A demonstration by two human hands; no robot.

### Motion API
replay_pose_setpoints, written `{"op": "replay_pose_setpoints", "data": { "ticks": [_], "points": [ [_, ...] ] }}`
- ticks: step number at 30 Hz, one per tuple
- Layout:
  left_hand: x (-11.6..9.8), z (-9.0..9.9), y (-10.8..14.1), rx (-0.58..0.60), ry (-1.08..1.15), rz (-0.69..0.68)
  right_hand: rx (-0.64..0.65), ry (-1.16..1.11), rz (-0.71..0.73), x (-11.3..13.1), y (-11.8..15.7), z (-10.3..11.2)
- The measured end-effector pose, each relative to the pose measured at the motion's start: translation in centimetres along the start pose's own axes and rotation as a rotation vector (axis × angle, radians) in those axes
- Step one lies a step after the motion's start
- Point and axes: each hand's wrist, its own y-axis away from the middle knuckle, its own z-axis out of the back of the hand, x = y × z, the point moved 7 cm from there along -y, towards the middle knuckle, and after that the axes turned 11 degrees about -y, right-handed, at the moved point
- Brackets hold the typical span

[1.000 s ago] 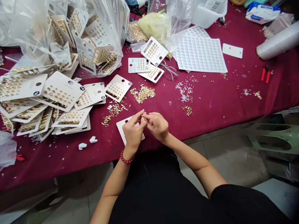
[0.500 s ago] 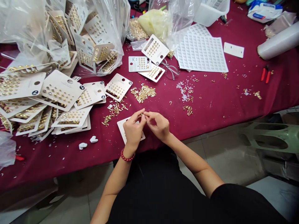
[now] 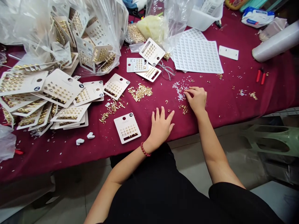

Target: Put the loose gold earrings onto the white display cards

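My left hand (image 3: 161, 127) lies flat on the burgundy tablecloth (image 3: 210, 109) with its fingers spread and nothing in it. A red bead bracelet (image 3: 145, 149) circles that wrist. Beside this hand lies a white earring card (image 3: 127, 128) set with small gold studs. My right hand (image 3: 196, 99) rests farther up the table, its curled fingertips at a scatter of tiny pale bits (image 3: 180, 90). Whether those fingers pinch anything is too small to tell. Small gold hooks (image 3: 183, 109) lie just below it, and a heap of gold pieces (image 3: 140, 92) lies to the left.
Many earring cards (image 3: 60, 91) pile up at the left, with plastic bags (image 3: 105, 28) behind them. Farther up lie a printed label sheet (image 3: 197, 53), eyeglasses (image 3: 167, 71), red-handled pliers (image 3: 260, 76) and a plastic film roll (image 3: 275, 42). The table's near edge runs in front of me.
My hands have come apart from their close work above the card. The left dropped flat to the table, and the right moved up and right to the pale bits, uncovering the card.
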Motion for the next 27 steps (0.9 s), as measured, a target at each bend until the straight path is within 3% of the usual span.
{"op": "replay_pose_setpoints", "data": {
  "ticks": [3, 7, 11, 13, 15, 22, 27],
  "points": [
    [0.1, -0.3, 1.0, 0.028, -0.03, -0.016, 0.044, 0.023, 0.017, 0.4, -0.3, -0.6],
    [3.5, 2.2, 4.1, -0.085, 0.054, -0.019, 0.088, 0.059, 0.064, 0.0, -0.3, -0.4],
    [9.6, 5.0, 8.8, -0.302, -0.053, 0.244, 0.102, 0.083, 0.126, -0.7, -0.1, -0.2],
    [12.2, 5.1, 11.1, -0.306, -0.085, 0.411, 0.108, 0.063, 0.164, -1.0, 0.1, -0.2],
    [13.6, 4.5, 12.8, -0.254, -0.051, 0.468, 0.098, 0.007, 0.189, -1.2, 0.2, -0.1],
    [13.6, 3.4, 14.1, -0.232, -0.049, 0.426, -0.089, -0.15, 0.143, -2.2, 0.7, 0.6],
    [13.8, 4.1, 13.9, -0.278, 0.054, 0.432, -0.085, -0.148, 0.07, -2.5, 0.5, -0.3]
  ]
}}
